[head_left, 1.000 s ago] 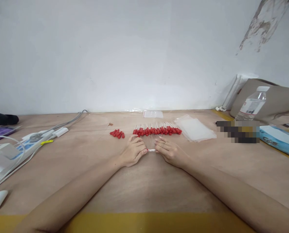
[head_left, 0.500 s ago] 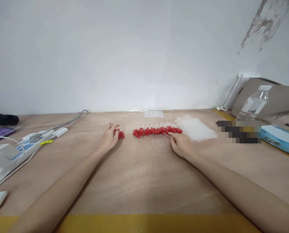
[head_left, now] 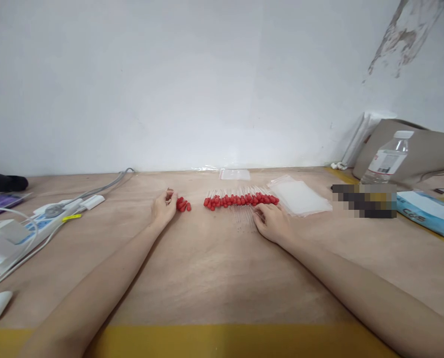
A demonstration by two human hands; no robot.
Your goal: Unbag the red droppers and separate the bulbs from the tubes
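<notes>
My left hand [head_left: 164, 209] rests on the wooden table [head_left: 214, 278] with its fingers curled onto a small pile of loose red rubber bulbs [head_left: 184, 205]; it seems to pinch one. A row of several clear droppers with red bulbs [head_left: 240, 200] lies to the right of the pile. My right hand [head_left: 272, 222] sits just below the right end of that row. Its fingers are closed over thin clear glass tubes [head_left: 243, 219] lying on the table.
A stack of clear plastic bags [head_left: 300, 197] lies right of the row, one small bag [head_left: 235, 174] behind it. A water bottle [head_left: 384, 159], cardboard [head_left: 425, 149] and a blue packet [head_left: 427, 213] stand far right. A power strip with cables [head_left: 52, 214] fills the left side.
Both hands were together at the tubes in the middle. My left hand went left to the loose red bulbs, and my right hand shifted right, to below the row's right end.
</notes>
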